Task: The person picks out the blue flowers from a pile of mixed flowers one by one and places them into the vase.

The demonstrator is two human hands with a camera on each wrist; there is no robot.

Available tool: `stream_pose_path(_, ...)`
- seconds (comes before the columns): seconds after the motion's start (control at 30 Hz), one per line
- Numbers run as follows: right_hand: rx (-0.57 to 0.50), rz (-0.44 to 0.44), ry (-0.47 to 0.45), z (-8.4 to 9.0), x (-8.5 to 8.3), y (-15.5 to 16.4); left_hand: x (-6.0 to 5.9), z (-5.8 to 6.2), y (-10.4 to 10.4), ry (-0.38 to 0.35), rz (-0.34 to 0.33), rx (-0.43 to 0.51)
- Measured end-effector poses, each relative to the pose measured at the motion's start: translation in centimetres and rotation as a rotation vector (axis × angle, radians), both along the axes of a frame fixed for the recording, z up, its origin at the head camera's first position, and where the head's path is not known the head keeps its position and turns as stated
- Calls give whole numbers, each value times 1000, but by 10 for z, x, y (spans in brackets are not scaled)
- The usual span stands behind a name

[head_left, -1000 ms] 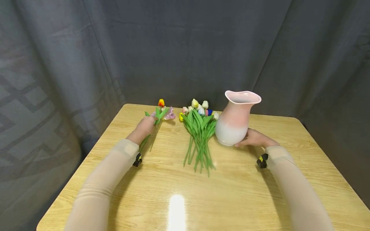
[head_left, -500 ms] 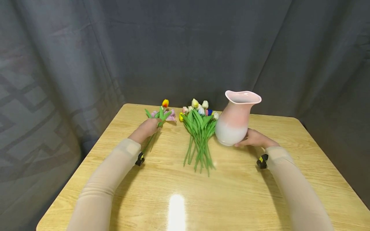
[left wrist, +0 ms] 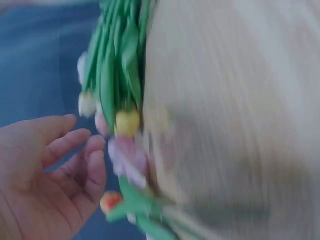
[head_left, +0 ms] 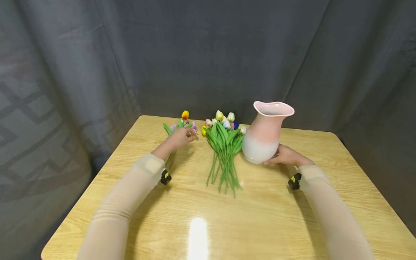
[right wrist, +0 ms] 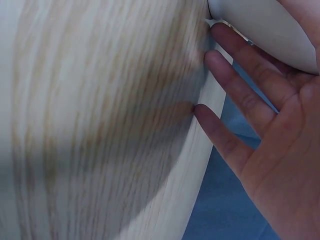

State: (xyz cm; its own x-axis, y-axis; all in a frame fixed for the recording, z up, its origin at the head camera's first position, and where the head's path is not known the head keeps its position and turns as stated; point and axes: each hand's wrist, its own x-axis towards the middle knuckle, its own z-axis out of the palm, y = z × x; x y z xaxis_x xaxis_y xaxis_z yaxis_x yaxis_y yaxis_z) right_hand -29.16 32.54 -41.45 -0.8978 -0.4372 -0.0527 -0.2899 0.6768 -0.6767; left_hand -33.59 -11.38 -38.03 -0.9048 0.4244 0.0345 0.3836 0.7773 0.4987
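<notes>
At the table's far left, the small bunch (head_left: 182,124) lies on the wood: orange tulip (head_left: 185,115) up top, pink blooms beside it, green leaves fanning out. Left hand (head_left: 180,136) is right over it, fingertips at the pink heads; the left wrist cam, blurry, shows the fingers (left wrist: 75,150) loosely curled and apart, w/ nothing in them, and the orange tulip (left wrist: 111,201) just beside the palm. Can't tell if the tips actually touch the petals. Next over, toward the middle, the big bunch (head_left: 224,151) lies flat, heads pointing to the curtain, stems fanned toward the person, yellow, white and blue heads at the far end. Just right of that, the vase (head_left: 265,131) stands upright, pink on top, white at the bottom, wavy rim, its side touching or nearly touching the big bunch's leaves. Right hand (head_left: 286,155) is at the vase's lower right; the right wrist cam shows straight, spread fingers (right wrist: 240,90) alongside the white belly (right wrist: 265,30), not wrapped round it. Table (head_left: 260,224) is light wood w/ a glare spot near the front. Grey curtain (head_left: 208,54) behind it all.
</notes>
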Motion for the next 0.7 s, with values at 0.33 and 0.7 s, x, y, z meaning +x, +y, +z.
stream_pose_path(0.33, 5, -4, -5, -1, -3, 2, 18, -22, 63, -468, 97, 546)
stream_pose_path(0.7, 10, 4, -7, -2, -4, 3, 13, -46, 93, -740, 307, 781)
